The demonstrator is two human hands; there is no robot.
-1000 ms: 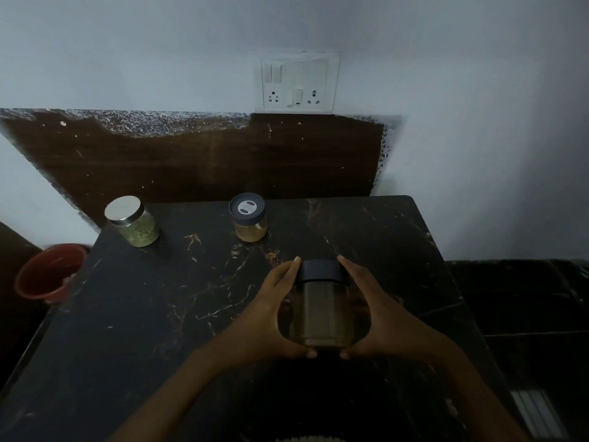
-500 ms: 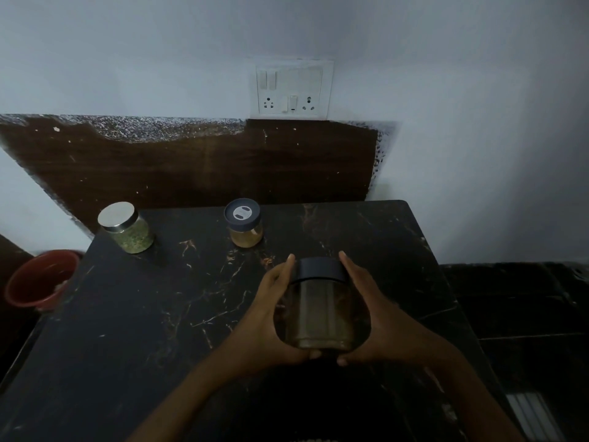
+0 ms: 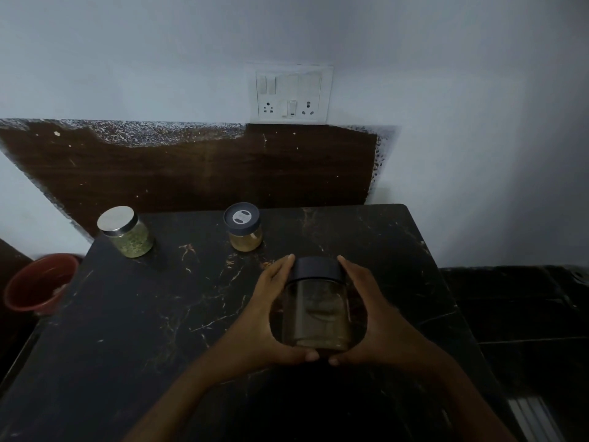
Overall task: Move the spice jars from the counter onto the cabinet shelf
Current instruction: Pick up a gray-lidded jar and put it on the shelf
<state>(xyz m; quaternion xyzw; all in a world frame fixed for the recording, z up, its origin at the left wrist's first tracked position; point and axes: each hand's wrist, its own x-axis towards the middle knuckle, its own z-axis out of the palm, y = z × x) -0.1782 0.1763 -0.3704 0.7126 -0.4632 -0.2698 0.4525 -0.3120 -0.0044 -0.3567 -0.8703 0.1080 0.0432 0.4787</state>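
The black-lidded jar (image 3: 315, 311) is held between the two grips, over the near middle of the table (image 3: 127, 330). It is clear glass with a brownish fill, dim in this light. The left grip (image 3: 267, 314) grasps its left side and the right grip (image 3: 376, 317) its right. On each, the fingers reach up the glass to the lid's edge and the thumb curls under the near base, with the two thumb tips almost meeting. Whether the base touches the table cannot be told.

Just beyond the left grip's fingertips a small jar (image 3: 243, 231) with a dark lid and tan contents stands upright on the table. Farther left of the grips, at the table's far left corner, stands a silver-lidded jar (image 3: 127, 232) of green flakes. Past that corner, off the table, is a red bucket (image 3: 38, 282). Straight beyond the grips, a dark brown panel (image 3: 191, 173) backs the table, with a white switchboard (image 3: 291, 94) above it.
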